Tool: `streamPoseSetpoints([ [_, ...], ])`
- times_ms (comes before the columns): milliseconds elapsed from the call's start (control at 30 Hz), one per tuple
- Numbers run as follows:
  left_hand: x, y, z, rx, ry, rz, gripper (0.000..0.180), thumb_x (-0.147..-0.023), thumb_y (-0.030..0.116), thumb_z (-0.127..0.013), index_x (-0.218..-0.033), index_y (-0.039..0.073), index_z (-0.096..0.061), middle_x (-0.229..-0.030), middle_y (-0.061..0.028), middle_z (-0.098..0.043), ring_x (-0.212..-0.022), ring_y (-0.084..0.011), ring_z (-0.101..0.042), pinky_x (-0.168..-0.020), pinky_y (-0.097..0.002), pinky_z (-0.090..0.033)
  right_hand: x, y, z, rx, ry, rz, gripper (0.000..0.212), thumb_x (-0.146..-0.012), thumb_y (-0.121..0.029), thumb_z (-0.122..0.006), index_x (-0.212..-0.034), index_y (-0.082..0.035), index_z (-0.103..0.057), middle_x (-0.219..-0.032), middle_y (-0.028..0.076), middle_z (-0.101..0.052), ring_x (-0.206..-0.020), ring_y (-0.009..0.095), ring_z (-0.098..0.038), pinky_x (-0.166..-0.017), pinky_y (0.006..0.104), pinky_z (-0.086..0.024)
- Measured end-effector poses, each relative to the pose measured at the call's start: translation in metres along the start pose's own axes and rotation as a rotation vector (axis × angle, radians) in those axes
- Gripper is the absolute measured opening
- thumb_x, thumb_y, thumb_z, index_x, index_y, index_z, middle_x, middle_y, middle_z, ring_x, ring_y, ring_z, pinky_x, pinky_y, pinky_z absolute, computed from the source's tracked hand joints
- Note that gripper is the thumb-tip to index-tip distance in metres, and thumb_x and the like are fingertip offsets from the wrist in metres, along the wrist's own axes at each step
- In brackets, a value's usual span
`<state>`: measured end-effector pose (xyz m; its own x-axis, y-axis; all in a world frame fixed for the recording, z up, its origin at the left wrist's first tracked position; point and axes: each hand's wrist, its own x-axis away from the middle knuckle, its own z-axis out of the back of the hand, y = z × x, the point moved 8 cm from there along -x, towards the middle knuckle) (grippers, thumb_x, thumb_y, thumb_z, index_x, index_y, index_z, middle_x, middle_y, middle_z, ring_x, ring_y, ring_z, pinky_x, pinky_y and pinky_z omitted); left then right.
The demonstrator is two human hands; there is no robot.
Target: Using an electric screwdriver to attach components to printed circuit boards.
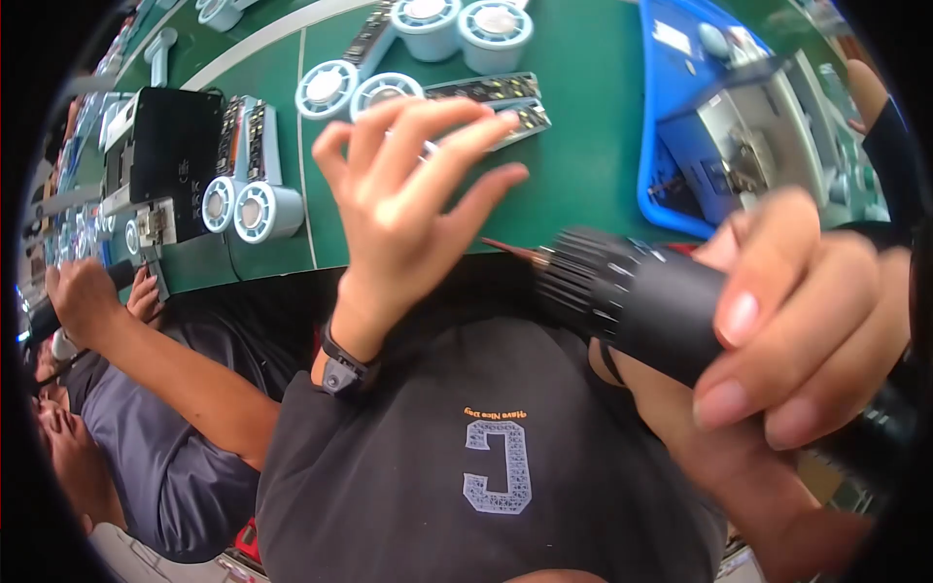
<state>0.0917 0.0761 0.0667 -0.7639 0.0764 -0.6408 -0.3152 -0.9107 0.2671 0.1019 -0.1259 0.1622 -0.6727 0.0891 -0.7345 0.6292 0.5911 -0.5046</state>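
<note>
My right hand (807, 311) is wrapped round a black electric screwdriver (651, 301). The driver's thin bit (507, 250) points left, over the near edge of the green table. My left hand (398, 199) hovers palm down with fingers spread and nothing visible in it. Its fingertips overlap a light-blue housing (535, 119) with a circuit board in its long handle; whether they touch it I cannot tell. Just beyond that hand, another light-blue housing shows a round vented head (328, 89). Further such round heads (494, 37) stand at the far side.
A blue tray (646, 146) on the right holds a grey box-like device (748, 136). At left are two more light-blue housings (267, 212) and a black machine (175, 160). A co-worker's arm (185, 364) reaches in at left; another person's hand (863, 92) shows at far right.
</note>
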Motion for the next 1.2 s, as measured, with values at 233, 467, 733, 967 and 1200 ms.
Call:
streamPoseSetpoints([
  [233,-0.054,-0.003,-0.024,-0.088,-0.14,-0.063,0.043,-0.091,0.027,-0.083,-0.131,0.014,-0.073,-0.127,-0.0043,-0.072,-0.121,-0.0302,-0.064,-0.106,-0.0464,-0.043,0.013,-0.069,0.046,-0.028,0.0,0.139,0.051,-0.1,-0.046,-0.07,-0.127,-0.005,-0.054,-0.084,0.0,-0.055,-0.055,0.013,-0.052,-0.07,0.0334,-0.045],
  [467,-0.069,-0.008,-0.051,-0.208,-0.203,-0.153,0.047,-0.097,0.035,-0.079,-0.136,0.011,-0.07,-0.123,-0.0162,-0.073,-0.125,-0.0387,-0.064,-0.115,-0.0529,-0.043,0.024,-0.091,0.027,0.011,-0.05,0.125,0.045,-0.102,-0.04,-0.068,-0.127,-0.005,-0.056,-0.084,0.001,-0.055,-0.054,0.014,-0.051,-0.068,0.0326,-0.045],
  [733,-0.1,-0.034,-0.109,-0.392,-0.514,-0.178,0.038,-0.093,0.032,-0.075,-0.125,0.013,-0.072,-0.111,-0.0168,-0.073,-0.111,-0.0394,-0.069,-0.105,-0.0529,-0.049,-0.029,-0.012,0.053,0.079,-0.034,0.01,0.039,-0.104,-0.034,-0.066,-0.128,-0.005,-0.057,-0.085,0.002,-0.055,-0.051,0.015,-0.05,-0.065,0.0318,-0.046],
  [967,-0.111,-0.012,-0.059,-0.068,-0.29,-0.257,0.026,-0.094,0.023,-0.069,-0.117,0.012,-0.075,-0.113,-0.0149,-0.069,-0.111,-0.0372,-0.067,-0.1,-0.0523,-0.05,0.045,0.027,0.037,0.321,0.025,-0.189,0.035,-0.103,-0.019,-0.062,-0.132,0.0,-0.058,-0.084,0.01,-0.052,-0.05,0.017,-0.051,-0.048,0.0299,-0.044],
  [1200,0.0,0.062,0.015,0.164,-0.283,-0.176,0.027,-0.074,0.02,-0.09,-0.097,0.013,-0.076,-0.11,-0.0111,-0.071,-0.097,-0.0314,-0.07,-0.077,-0.0428,-0.055,0.057,0.037,0.082,0.298,-0.078,-0.086,0.051,-0.103,-0.028,-0.064,-0.141,0.004,-0.049,-0.082,0.015,-0.058,-0.052,0.021,-0.056,-0.047,0.0303,-0.048],
])
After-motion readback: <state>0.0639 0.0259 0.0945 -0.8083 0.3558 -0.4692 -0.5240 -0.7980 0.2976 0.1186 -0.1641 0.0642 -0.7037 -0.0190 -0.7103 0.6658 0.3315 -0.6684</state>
